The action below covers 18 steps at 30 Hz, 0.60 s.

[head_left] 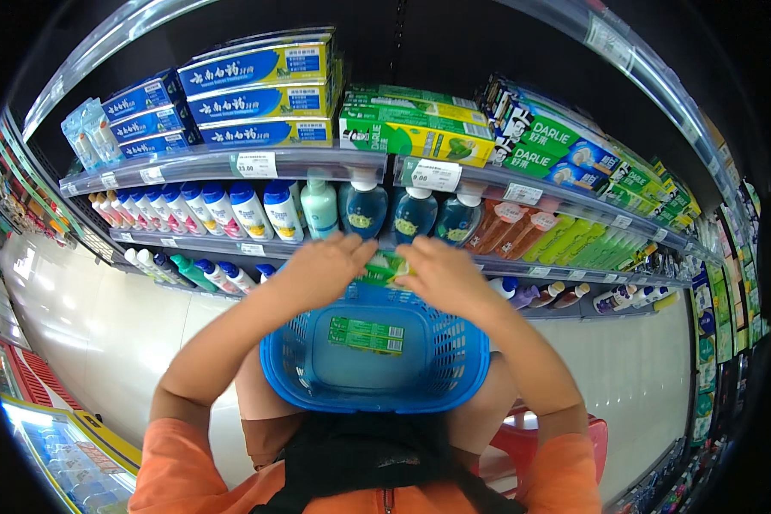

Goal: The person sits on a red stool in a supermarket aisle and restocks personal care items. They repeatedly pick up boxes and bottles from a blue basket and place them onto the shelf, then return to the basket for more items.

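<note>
Between my two hands is a green and yellow toothpaste box, held level over the far rim of a blue plastic basket. My left hand has its fingers closed on the box's left end. At the right end, my right hand grips it the same way. A second green toothpaste box lies flat on the basket floor, turned with its long side across. The basket rests on my lap. Just beyond my hands stand dark blue bottles with white caps and a pale green bottle.
Stacked blue toothpaste boxes and green toothpaste boxes fill the upper shelf. White bottles and orange-brown packs line the shelf below. A red stool shows at my right; a yellow-edged display case stands at lower left.
</note>
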Motion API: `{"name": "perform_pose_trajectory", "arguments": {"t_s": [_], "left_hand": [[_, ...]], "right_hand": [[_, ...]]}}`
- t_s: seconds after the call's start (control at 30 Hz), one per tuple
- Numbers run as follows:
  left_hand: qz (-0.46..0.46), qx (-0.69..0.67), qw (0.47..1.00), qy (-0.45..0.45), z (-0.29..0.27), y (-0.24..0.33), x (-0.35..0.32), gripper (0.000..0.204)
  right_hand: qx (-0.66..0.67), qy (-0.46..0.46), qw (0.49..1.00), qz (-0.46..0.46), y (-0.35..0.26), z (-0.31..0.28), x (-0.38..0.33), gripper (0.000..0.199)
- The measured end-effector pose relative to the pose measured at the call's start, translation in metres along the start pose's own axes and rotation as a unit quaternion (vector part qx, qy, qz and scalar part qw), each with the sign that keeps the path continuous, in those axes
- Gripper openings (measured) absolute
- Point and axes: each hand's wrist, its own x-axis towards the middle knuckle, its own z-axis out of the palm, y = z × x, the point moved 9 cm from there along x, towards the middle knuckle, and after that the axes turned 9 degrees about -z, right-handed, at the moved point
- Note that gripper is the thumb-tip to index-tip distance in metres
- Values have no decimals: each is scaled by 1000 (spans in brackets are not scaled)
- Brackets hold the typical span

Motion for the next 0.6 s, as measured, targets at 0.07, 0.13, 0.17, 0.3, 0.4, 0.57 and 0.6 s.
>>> {"name": "perform_pose_trajectory", "arguments": {"t_s": [0.07,0.13,0.17,0.3,0.4,0.57,0.6], "left_hand": [[0,10,997,76,-79,12,-4,44],[47,71,971,221,-147,23,-2,46],[46,84,970,222,-165,24,16,43],[90,225,905,349,-226,27,67,42],[41,242,932,266,-223,16,114,43],[-47,217,962,161,-202,-9,147,39],[-57,215,964,142,-196,-15,152,37]], "right_hand": [[-77,88,991,-64,-29,-79,8,44],[-148,154,972,-96,-45,-142,21,41],[-181,172,965,-82,-41,-169,25,39],[-256,226,937,-67,-21,-242,61,39],[-244,200,948,-42,12,-250,91,41],[-181,153,971,-41,51,-228,130,43],[-175,137,974,-38,57,-224,136,43]]}}
